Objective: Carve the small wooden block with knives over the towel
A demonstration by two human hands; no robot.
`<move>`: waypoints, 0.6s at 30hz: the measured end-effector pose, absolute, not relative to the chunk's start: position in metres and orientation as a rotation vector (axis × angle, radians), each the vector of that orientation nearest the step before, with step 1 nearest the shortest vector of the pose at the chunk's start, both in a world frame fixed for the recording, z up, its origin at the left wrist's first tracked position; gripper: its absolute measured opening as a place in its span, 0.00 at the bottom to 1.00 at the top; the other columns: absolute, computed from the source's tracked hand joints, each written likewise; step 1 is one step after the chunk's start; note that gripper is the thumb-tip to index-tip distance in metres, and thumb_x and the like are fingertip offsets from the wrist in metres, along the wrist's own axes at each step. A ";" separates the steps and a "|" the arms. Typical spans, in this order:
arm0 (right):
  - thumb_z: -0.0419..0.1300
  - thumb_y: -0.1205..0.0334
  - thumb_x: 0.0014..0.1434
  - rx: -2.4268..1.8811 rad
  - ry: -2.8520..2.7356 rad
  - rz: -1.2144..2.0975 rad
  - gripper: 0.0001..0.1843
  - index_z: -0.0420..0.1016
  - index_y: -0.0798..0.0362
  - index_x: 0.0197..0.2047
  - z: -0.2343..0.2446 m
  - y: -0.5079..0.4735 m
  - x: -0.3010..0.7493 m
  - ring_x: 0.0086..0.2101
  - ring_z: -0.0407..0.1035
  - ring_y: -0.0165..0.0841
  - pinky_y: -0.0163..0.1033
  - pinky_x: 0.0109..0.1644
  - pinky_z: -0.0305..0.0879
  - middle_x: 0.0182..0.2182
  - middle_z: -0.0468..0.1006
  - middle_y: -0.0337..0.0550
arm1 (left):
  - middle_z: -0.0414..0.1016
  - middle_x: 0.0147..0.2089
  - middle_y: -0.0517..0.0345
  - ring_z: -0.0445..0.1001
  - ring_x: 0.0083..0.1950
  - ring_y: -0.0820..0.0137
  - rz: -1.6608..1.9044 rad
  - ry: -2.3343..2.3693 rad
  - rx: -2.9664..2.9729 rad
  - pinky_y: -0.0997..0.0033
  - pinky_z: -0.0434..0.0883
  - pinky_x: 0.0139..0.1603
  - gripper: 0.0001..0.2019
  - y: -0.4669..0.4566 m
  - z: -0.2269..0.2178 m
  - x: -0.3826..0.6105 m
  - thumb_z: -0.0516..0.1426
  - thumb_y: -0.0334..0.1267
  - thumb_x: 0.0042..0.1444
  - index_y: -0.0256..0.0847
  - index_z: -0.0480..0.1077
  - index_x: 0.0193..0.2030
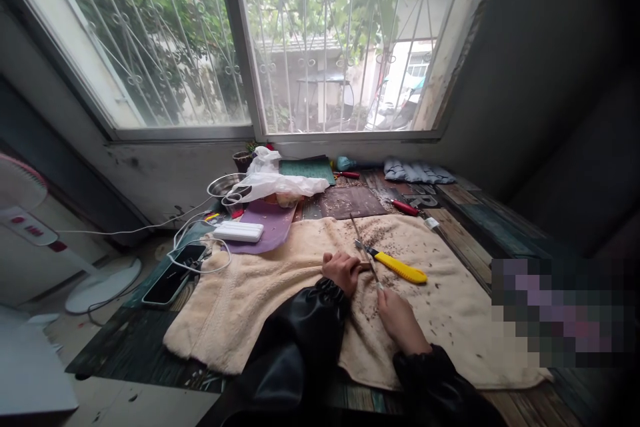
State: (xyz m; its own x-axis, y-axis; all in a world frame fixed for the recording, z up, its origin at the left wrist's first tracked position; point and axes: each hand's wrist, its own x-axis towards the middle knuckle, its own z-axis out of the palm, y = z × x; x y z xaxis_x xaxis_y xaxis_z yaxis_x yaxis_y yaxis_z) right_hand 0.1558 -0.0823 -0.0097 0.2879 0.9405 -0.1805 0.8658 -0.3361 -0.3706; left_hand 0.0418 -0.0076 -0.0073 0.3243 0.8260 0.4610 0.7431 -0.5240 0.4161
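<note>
My left hand [342, 271] is closed on a small brown piece of wood [365, 266], pressed down on a cream towel [280, 260]. In my right hand [397, 321] is the handle end of a long thin file [371, 260], which points away from me. The file lies across the end of the wood piece, seemingly touching it. Just to the right of the file a yellow utility knife [403, 268] rests on the towel. Dark shavings [383, 233] are scattered around the wood and the knife. My fingers hide most of the wood piece.
Left of the towel are a phone [173, 275], a white power bank [239, 232] with cables and a purple sheet [267, 223]. Behind lie a white plastic bag [280, 183], a metal bowl [225, 185], a green mat [306, 171] and a red-handled tool [404, 207]. A fan [30, 213] stands left.
</note>
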 end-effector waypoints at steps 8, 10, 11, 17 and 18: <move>0.37 0.60 0.57 -2.313 -1.658 0.578 0.20 0.68 0.56 0.33 -0.011 -0.085 0.153 0.31 0.66 0.30 0.31 0.31 0.51 0.30 0.73 0.47 | 0.71 0.29 0.61 0.65 0.35 0.72 0.984 1.437 2.472 0.66 0.51 0.41 0.07 -0.002 -0.016 0.039 0.51 0.40 0.50 0.47 0.69 0.30; 0.37 0.60 0.57 -2.300 -1.662 0.577 0.19 0.68 0.55 0.31 -0.015 -0.096 0.155 0.30 0.66 0.30 0.31 0.30 0.51 0.28 0.73 0.46 | 0.71 0.30 0.61 0.65 0.35 0.72 0.990 1.425 2.483 0.66 0.51 0.41 0.06 -0.002 -0.017 0.039 0.51 0.40 0.49 0.47 0.69 0.30; 0.37 0.61 0.57 -2.295 -1.662 0.578 0.19 0.68 0.55 0.31 -0.016 -0.101 0.156 0.30 0.66 0.30 0.31 0.30 0.51 0.28 0.73 0.46 | 0.71 0.30 0.62 0.65 0.35 0.72 0.992 1.420 2.488 0.66 0.51 0.41 0.06 -0.002 -0.017 0.039 0.51 0.40 0.49 0.47 0.69 0.30; 0.38 0.59 0.56 -2.312 -1.708 0.599 0.19 0.69 0.55 0.30 -0.004 -0.094 0.164 0.30 0.66 0.30 0.32 0.31 0.51 0.28 0.73 0.47 | 0.71 0.29 0.62 0.65 0.35 0.72 1.000 1.420 2.479 0.66 0.51 0.40 0.06 -0.004 -0.014 0.040 0.51 0.40 0.50 0.47 0.69 0.30; 0.38 0.59 0.56 -2.318 -1.712 0.599 0.19 0.69 0.56 0.30 -0.002 -0.089 0.164 0.31 0.66 0.31 0.32 0.31 0.51 0.29 0.73 0.48 | 0.71 0.29 0.62 0.65 0.35 0.72 0.996 1.414 2.481 0.66 0.52 0.40 0.06 -0.005 -0.013 0.041 0.51 0.40 0.50 0.46 0.69 0.29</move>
